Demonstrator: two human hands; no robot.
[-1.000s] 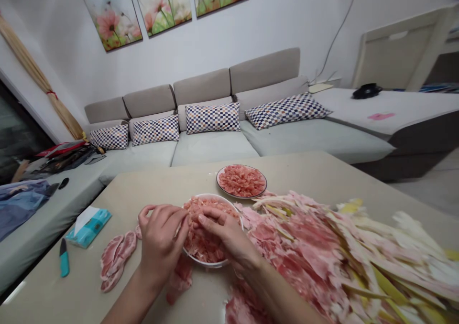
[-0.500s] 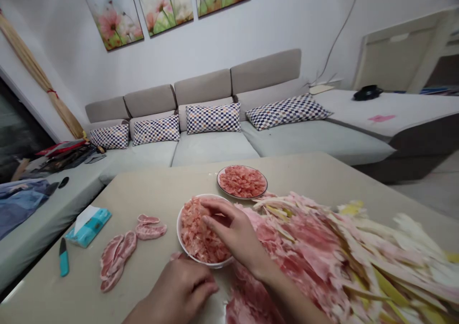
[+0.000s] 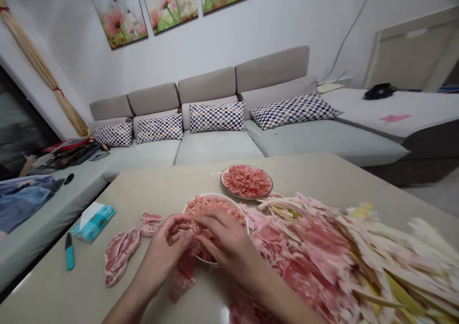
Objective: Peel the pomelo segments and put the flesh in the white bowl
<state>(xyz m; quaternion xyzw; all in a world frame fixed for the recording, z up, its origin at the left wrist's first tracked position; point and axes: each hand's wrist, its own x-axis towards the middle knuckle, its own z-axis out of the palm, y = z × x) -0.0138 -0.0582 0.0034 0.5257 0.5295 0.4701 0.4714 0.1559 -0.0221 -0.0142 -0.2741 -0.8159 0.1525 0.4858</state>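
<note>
Pale table (image 3: 71,290) stretching under everything; big heap of thin pink meat slices (image 3: 308,252) lying on its right side, looking soft, floppy and slippery, needing a gentle hold by a thick part; white bowl (image 3: 215,196) sitting just left of the heap, filled with small pink bits (image 3: 211,204); round plate (image 3: 221,179) of more bits sitting just behind; left hand (image 3: 167,252) and right hand (image 3: 225,238) closing together over the bowl, gripping some bits; teal-handled knife (image 3: 70,259) lying well apart.
</note>
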